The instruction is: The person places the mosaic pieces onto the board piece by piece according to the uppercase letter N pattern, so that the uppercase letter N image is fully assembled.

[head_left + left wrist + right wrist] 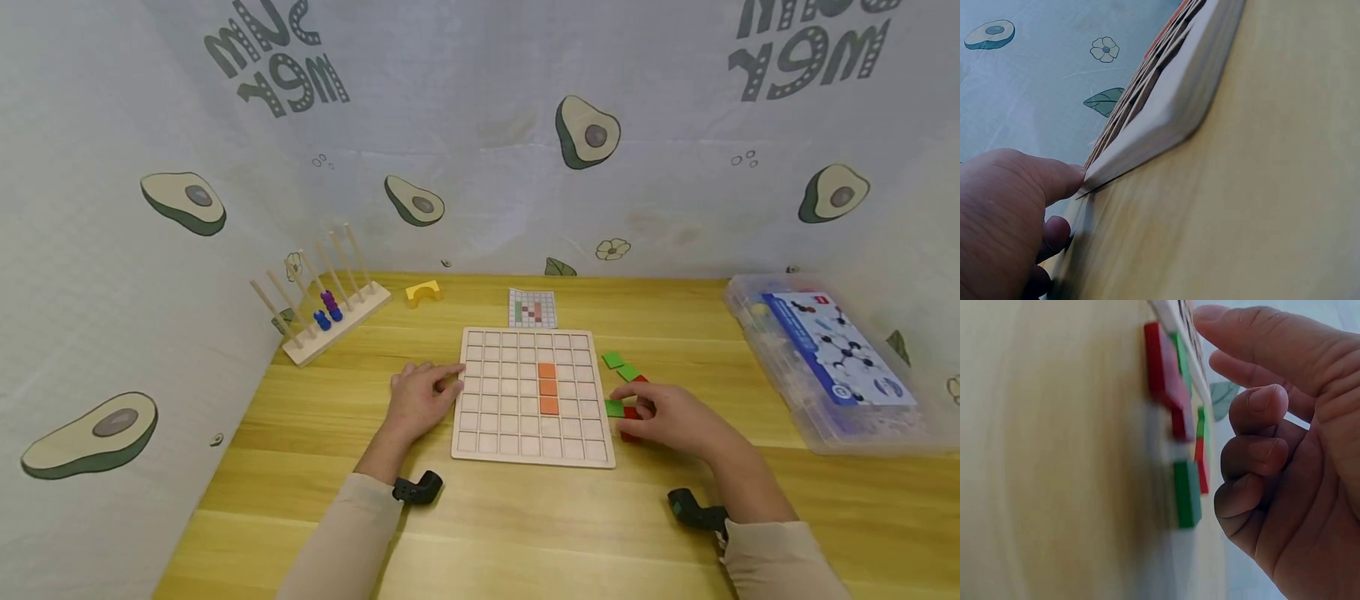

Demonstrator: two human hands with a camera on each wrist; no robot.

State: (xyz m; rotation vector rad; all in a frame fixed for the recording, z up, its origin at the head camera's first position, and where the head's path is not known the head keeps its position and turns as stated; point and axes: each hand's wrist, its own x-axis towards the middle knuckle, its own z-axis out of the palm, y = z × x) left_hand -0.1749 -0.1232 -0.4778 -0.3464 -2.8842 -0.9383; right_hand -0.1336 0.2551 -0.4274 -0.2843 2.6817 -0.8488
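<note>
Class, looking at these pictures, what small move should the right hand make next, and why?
Probably pinch one red tile: the right hand is right beside it and appears to hold nothing. The board carries only three orange tiles, while the pattern card behind it seems to show dark reddish and green squares too.

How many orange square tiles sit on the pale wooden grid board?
3: an upper orange square tile, a middle tile and a lower tile, in one column right of centre on the board. None seems hidden there.
</note>
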